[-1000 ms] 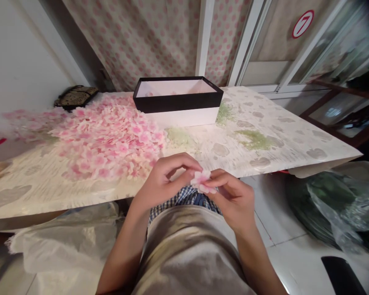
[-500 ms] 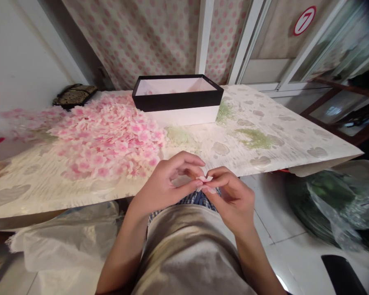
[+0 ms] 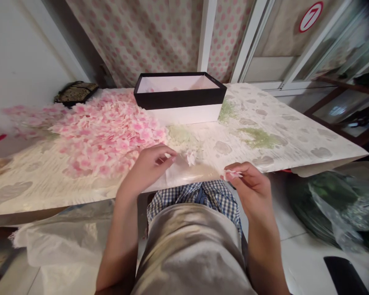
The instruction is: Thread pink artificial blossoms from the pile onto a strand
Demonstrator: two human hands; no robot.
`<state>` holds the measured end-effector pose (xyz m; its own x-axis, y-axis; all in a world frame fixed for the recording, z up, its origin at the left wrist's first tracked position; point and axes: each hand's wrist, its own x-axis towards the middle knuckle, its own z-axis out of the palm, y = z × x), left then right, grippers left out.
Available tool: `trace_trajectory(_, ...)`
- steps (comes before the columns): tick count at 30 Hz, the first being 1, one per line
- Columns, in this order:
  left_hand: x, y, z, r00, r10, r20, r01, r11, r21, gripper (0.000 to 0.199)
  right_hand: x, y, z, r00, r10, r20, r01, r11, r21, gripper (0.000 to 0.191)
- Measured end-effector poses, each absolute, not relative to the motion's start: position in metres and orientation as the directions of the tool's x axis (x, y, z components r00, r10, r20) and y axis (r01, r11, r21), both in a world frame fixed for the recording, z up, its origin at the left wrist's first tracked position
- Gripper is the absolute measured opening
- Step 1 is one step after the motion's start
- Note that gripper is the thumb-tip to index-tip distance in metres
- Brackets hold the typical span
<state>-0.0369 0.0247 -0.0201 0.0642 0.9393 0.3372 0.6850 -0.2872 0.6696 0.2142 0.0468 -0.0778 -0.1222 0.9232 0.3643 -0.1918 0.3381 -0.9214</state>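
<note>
Head view shows your two hands apart at the table (image 3: pixel 295 153) edge: your right hand (image 3: pixel 253 188) pinches one pink flower (image 3: pixel 233 173), and your left hand (image 3: pixel 147 166), fingers loosely curled and holding nothing, lies beside one loose flower (image 3: pixel 190 157). One flower heap (image 3: pixel 107 131) spreads left, one black-rimmed box (image 3: pixel 180 96) stands behind it, and two green patches (image 3: pixel 258 138) lie right.

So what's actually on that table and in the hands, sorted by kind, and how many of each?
Heaps of pink petals: 1
Loose petals on the table edge: 1
Petals pinched in the right hand: 1
Black-and-white boxes: 1
Patches of green bits: 3
Dark woven pouches: 1
Total: 8
The left hand holds nothing that shows.
</note>
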Motion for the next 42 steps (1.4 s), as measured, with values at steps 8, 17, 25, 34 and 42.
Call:
trace_trajectory(8,-0.018,0.043,-0.047,0.150,0.875,0.460,0.856,-0.348,0.383,0.014,0.217,0.050,-0.085,-0.144,0.931,0.336,-0.184,0.309,-0.933,0.005)
trace_trajectory(17,-0.020,0.044,-0.044,0.233,0.870,0.435,0.845,-0.403,0.353,0.021,0.217,0.051,-0.086,-0.139,0.943,0.302,-0.167,0.278,-0.946,0.003)
trace_trajectory(25,-0.016,0.046,-0.050,0.182,0.904,0.387,0.919,-0.296,0.259,0.020,0.217,0.051,-0.086,-0.120,0.948,0.295,-0.162,0.274,-0.948,0.005)
trace_trajectory(34,-0.010,0.045,-0.040,0.005,0.834,0.551,0.678,-0.408,0.611,0.029,0.214,0.048,-0.086,-0.138,0.933,0.331,-0.201,0.301,-0.932,0.005)
trace_trajectory(42,0.016,0.025,-0.020,0.395,0.847,0.355,0.441,-0.514,0.736,0.035,0.202,0.026,-0.066,-0.209,0.851,0.482,-0.478,0.341,-0.810,0.010)
